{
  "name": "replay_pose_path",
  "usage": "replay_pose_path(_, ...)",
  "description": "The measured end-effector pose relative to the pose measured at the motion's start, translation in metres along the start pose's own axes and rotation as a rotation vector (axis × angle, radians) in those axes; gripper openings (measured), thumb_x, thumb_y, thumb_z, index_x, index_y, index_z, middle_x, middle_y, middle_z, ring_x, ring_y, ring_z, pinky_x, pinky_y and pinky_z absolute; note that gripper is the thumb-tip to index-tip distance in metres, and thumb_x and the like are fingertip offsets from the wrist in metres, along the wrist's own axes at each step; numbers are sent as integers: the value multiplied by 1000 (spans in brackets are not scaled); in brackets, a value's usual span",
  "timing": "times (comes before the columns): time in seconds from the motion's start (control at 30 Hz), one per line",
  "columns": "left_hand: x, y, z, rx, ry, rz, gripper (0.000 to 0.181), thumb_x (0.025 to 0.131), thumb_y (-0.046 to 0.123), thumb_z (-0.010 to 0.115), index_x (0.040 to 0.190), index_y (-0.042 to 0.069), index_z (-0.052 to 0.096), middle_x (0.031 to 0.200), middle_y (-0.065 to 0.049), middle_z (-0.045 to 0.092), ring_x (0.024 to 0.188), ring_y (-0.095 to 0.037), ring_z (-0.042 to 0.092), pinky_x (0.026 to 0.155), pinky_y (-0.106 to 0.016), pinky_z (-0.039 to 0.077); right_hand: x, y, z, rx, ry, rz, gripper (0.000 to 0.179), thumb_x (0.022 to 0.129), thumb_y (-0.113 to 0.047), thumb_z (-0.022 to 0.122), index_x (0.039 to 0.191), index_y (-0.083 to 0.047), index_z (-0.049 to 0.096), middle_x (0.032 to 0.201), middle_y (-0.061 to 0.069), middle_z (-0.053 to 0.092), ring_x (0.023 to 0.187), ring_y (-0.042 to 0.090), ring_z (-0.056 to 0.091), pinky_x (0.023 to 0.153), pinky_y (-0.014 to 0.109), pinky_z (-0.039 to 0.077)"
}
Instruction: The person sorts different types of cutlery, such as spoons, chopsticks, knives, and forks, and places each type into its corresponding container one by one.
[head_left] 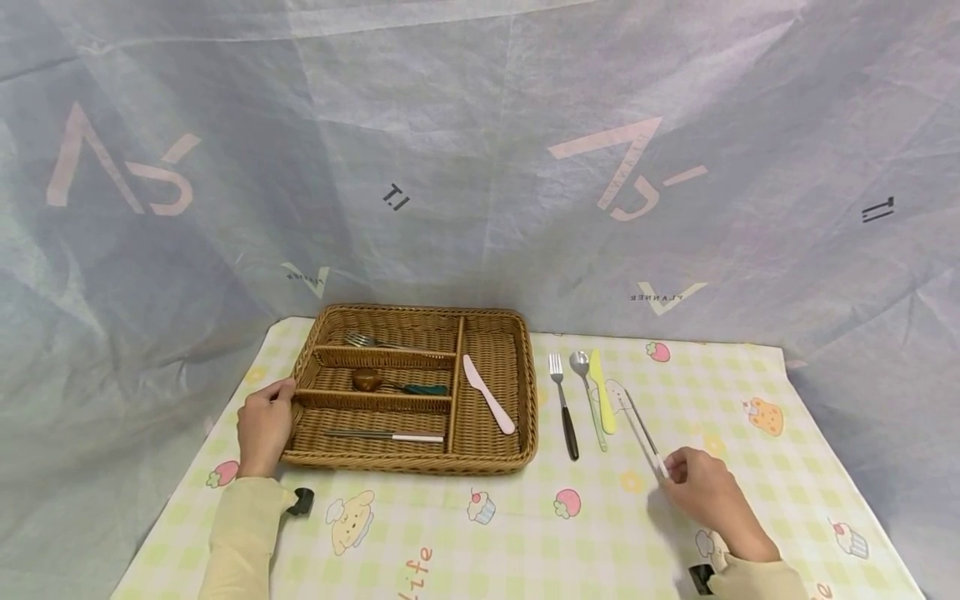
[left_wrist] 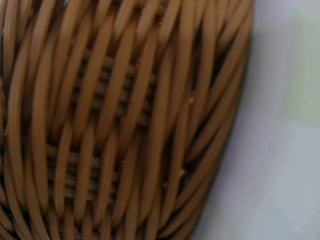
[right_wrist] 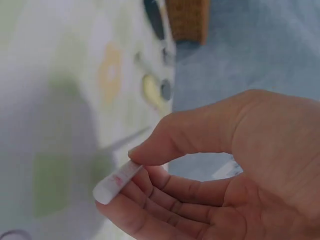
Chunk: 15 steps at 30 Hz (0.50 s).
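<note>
My left hand (head_left: 266,421) grips the left rim of a brown wicker cutlery basket (head_left: 532,392); its woven wall (left_wrist: 120,100) fills most of the left wrist view. At the table's right side my right hand (head_left: 705,492) pinches the white end of a slim metal chopstick (head_left: 643,433). Thumb and fingers close around that white handle (right_wrist: 117,182) in the right wrist view. Whether a second chopstick lies alongside, I cannot tell. The chopstick slants away from me, left of the hand.
Basket compartments hold a fork (head_left: 363,340), a brown-bowled spoon (head_left: 367,380), a white-handled chopstick (head_left: 416,437) and a pink knife (head_left: 487,393). Right of it lie a black-handled fork (head_left: 567,421), a spoon (head_left: 580,363) and a yellow knife (head_left: 602,396) on the checked tablecloth (head_left: 525,550).
</note>
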<state>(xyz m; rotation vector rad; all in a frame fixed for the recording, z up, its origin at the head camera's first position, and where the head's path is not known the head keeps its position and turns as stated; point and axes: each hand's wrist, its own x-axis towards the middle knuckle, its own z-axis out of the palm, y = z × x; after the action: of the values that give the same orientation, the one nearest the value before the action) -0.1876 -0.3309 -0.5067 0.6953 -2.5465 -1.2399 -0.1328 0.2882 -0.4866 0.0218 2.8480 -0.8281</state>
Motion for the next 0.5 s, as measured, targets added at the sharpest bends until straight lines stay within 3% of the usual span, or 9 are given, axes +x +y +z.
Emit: replay_pose_path(0.5,-3,2,0,-13,-13,-5,59,115,48,41,152,5,61,152,-26,58,141,-55,49,117,-71,35,3,-86,-8,103,-60,-282,15,89,2,70,103,-3,69,81,-5,63,74,10,58,66,26,47)
